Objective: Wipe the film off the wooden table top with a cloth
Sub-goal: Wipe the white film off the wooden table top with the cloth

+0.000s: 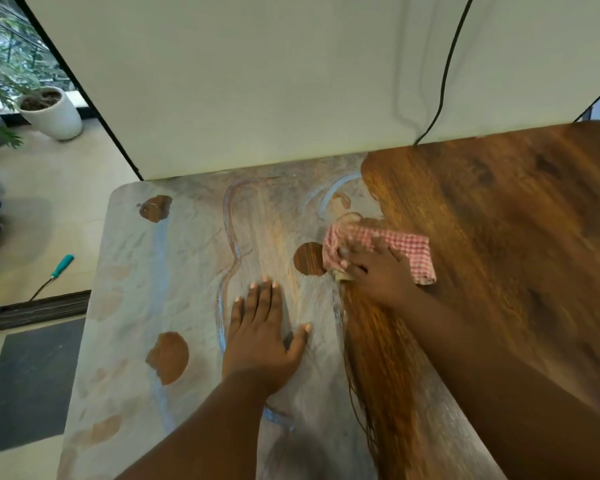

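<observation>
A pale grey film (187, 278) covers the left half of the wooden table top (499, 220); the right half shows bare glossy brown wood. A few round bare patches break the film. My right hand (378, 271) presses a red-and-white checked cloth (406, 251) onto the table at the border between film and bare wood. My left hand (260, 337) lies flat on the filmed area, palm down with its fingers spread, holding nothing.
A white partition wall (257, 81) stands along the table's far edge, with a black cable (445, 74) hanging down it. Left of the table lie the floor, a potted plant (49, 112), a teal-handled tool (61, 266) and a dark mat (32, 382).
</observation>
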`<action>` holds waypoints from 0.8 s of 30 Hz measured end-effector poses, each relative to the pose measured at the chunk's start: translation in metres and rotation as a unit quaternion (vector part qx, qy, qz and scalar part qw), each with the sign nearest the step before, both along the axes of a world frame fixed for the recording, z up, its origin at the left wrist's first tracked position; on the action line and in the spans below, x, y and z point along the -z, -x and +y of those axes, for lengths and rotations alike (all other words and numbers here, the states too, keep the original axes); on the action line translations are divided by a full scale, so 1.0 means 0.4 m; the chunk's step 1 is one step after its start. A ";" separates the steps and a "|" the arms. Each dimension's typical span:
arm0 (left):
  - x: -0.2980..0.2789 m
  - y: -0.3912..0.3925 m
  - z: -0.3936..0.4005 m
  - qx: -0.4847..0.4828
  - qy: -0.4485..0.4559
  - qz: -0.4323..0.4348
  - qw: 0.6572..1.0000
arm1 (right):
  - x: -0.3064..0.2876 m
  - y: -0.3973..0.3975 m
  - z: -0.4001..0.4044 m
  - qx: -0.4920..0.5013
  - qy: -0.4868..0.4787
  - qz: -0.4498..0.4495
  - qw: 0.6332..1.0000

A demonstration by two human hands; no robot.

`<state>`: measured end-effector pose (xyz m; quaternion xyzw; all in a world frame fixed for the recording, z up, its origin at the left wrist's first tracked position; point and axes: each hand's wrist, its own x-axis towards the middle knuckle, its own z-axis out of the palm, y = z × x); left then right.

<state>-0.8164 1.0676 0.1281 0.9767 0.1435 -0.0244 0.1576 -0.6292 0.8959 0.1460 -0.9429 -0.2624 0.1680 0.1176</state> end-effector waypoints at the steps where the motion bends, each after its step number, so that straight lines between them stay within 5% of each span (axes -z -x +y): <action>1: 0.000 0.001 0.000 -0.002 0.002 0.002 1.000 | 0.002 0.028 -0.042 -0.018 -0.002 0.003 1.000; 6: -0.006 0.009 -0.003 0.003 -0.003 0.009 1.000 | -0.018 0.053 -0.208 0.019 0.022 0.015 0.999; 12: -0.039 -0.087 0.022 -0.020 -0.007 -0.053 0.998 | -0.027 -0.122 0.005 0.100 0.025 0.012 0.995; 16: -0.061 -0.269 0.096 -0.019 -0.045 -0.074 0.996 | -0.003 -0.080 0.098 0.034 0.014 0.000 0.999; 24: 0.009 -0.402 0.169 0.015 -0.060 -0.046 0.997 | 0.000 -0.145 -0.071 0.003 0.021 -0.024 0.999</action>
